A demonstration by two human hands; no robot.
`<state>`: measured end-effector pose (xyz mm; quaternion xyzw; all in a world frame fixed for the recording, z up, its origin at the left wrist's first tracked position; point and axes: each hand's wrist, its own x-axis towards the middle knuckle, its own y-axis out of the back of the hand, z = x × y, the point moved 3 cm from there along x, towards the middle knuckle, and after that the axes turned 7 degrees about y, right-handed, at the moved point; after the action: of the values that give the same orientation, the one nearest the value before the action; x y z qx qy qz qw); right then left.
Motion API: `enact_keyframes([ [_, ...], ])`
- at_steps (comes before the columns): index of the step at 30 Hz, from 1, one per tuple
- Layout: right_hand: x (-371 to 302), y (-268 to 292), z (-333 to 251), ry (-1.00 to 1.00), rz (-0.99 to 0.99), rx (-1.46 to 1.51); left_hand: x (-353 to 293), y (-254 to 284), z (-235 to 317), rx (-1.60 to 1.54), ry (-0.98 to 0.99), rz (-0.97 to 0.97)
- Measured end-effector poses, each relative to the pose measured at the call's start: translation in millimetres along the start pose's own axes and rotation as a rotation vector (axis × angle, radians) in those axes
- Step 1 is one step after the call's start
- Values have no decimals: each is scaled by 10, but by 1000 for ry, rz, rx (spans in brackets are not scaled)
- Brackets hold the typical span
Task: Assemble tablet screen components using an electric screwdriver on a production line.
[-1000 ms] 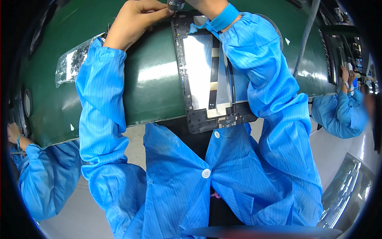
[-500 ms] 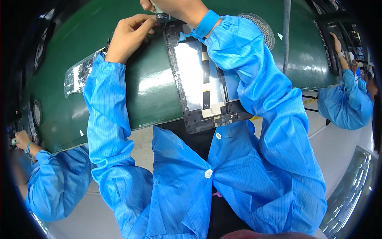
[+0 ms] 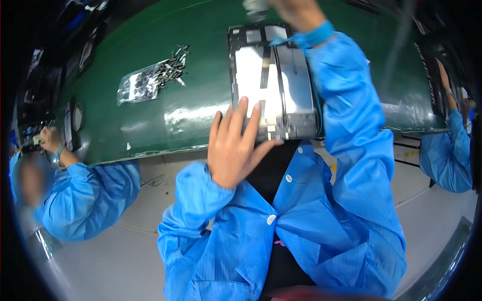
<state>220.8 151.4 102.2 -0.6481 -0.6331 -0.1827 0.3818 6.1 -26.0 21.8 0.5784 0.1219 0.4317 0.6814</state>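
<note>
An opened tablet (image 3: 296,90) lies on the green table mat, showing a dark frame, bright silvery panels and dark strips. My left hand (image 3: 233,145) is open, fingers spread across the tablet's lower left part and thumb at its near edge. My right hand (image 3: 300,15) is above the tablet's far edge, smeared by motion and partly cut off by the picture's top. At its fingers is a pale cylindrical tool (image 3: 256,7), also blurred; its exact kind cannot be made out. A blue wrist strap (image 3: 320,34) circles my right wrist, its loose end over the tablet.
Left of the tablet, small black parts (image 3: 173,67) spill from a clear plastic bag (image 3: 138,86) on the green mat (image 3: 196,100). A person in blue sleeves (image 3: 85,200) sits at the left; another blue sleeve (image 3: 447,155) shows at the right. Dark equipment lines the far left.
My left hand has come from the tablet's far left corner down to its near left part, opening its fingers. My right hand and the tool have lifted off that corner. The small black parts are now uncovered.
</note>
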Motion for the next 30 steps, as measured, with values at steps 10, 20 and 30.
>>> enact_keyframes([
  [10,-450,1128,-1041,-93,435,-622,2232,-512,-1116,302,3,75],
  [20,-583,1146,-952,-328,343,-493,3708,-1121,-2257,192,7,45],
  [30,-672,793,-556,-326,218,-362,2171,-668,-738,60,-366,357],
])
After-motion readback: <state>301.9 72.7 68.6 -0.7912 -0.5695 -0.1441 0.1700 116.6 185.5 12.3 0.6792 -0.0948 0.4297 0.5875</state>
